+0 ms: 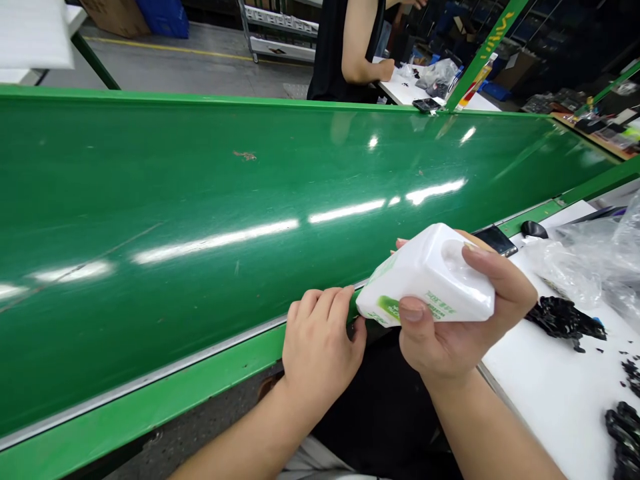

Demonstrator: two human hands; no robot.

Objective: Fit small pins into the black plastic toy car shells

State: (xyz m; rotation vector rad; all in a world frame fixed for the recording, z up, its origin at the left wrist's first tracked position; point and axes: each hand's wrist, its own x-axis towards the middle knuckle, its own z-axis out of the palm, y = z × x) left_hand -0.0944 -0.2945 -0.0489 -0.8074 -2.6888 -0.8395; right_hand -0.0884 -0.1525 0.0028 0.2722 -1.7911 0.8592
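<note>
A white plastic bottle [425,283] with green print is tilted, its broad base up and to the right. My right hand [465,313] is closed around it, thumb on the printed side and a finger near the recessed base. Beside the bottle's lower left end is my left hand [323,333], its fingers curled and its thumb tucked under close to that end. Something green shows between these fingers and the bottle; whether it is a cap or the rail behind, I cannot tell. The left palm and the bottle's neck are hidden.
A green conveyor belt [200,180] with a green front rail [200,393] crosses the view. On the white table [530,387] at right lie black plastic parts [565,321], clear plastic bags [590,247] and a phone [495,240]. A person [350,53] stands beyond the belt.
</note>
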